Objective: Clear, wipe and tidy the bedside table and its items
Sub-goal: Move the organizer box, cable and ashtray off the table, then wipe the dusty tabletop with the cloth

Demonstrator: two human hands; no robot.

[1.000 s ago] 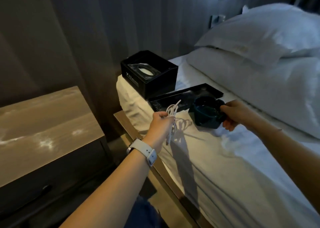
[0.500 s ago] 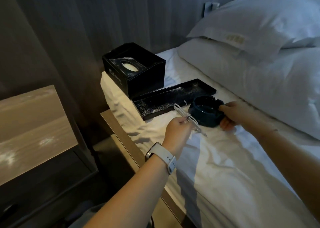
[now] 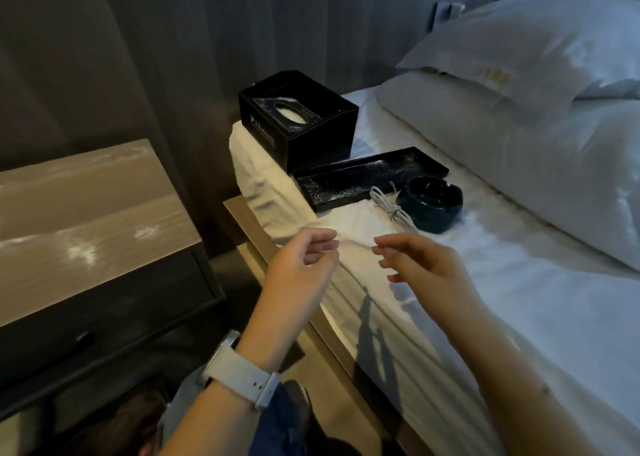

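At nine o'clock of both hands: bedside table (image 3: 86, 213), dusty top bare, wiping probably next. Left hand (image 3: 300, 265) nearer; right hand (image 3: 420, 265) too hangs loosely curled, empty. Cleared items at twelve o'clock on bed (image 3: 519, 299).

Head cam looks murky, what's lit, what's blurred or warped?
Head view: dim room, light falls on the bed sheet, where the arms cast shadows; dusty bedside table shows pale glare; fingers slightly motion-blurred; wide-angle bends the wall panels.
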